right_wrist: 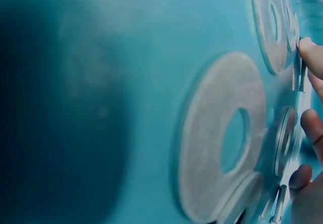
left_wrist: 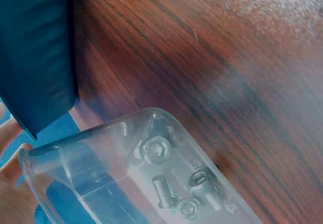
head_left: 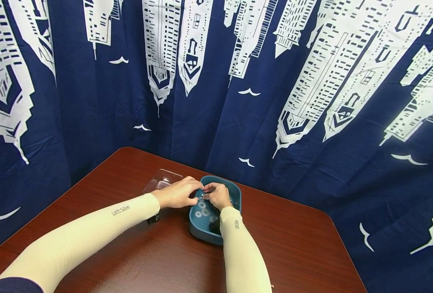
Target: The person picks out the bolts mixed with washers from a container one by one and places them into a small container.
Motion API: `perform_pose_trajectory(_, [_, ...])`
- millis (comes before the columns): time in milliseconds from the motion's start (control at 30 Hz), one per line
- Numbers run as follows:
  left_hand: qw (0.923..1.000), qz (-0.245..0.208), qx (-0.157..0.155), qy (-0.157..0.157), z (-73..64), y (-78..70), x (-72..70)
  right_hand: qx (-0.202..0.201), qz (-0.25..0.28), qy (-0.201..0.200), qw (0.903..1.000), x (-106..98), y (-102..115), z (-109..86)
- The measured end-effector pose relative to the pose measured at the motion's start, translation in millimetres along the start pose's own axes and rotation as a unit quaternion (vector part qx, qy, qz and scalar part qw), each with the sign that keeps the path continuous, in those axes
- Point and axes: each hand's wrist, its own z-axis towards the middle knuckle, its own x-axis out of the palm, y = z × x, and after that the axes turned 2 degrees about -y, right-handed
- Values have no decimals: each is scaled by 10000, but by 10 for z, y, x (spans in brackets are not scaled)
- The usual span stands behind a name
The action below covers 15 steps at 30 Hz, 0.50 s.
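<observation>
A blue tray point(head_left: 195, 231) stands on the table with several flat metal washers point(right_wrist: 207, 143) in it. My right hand point(head_left: 218, 196) is down inside the tray with curled fingers. In the right wrist view a fingertip of it meets the end of a threaded bolt point(right_wrist: 302, 77), and I take it to be pinching that bolt. More bolts point(right_wrist: 277, 204) lie below. My left hand point(head_left: 178, 193) reaches over the tray's left edge, thumb and forefinger apart, its fingertips close to the right hand's. Anything at those fingertips is too small to make out.
Left of the tray stands a clear plastic container point(head_left: 161, 177), partly behind my left hand. It holds several socket-head bolts point(left_wrist: 156, 151). Something black point(head_left: 215, 226) lies at the tray's near end. A blue curtain point(head_left: 216, 114) hangs behind the brown table point(head_left: 289, 244).
</observation>
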Motion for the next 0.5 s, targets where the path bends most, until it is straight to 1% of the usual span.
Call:
perform_pose_trajectory(267, [10000, -59, 46, -38, -4, 13, 4, -54, -450, -44, 9990, 12, 21, 20])
perform_pose_trajectory(500, [9999, -57, 55, -81, 2, 13, 20, -90, -546, -145, 9984, 15, 17, 26])
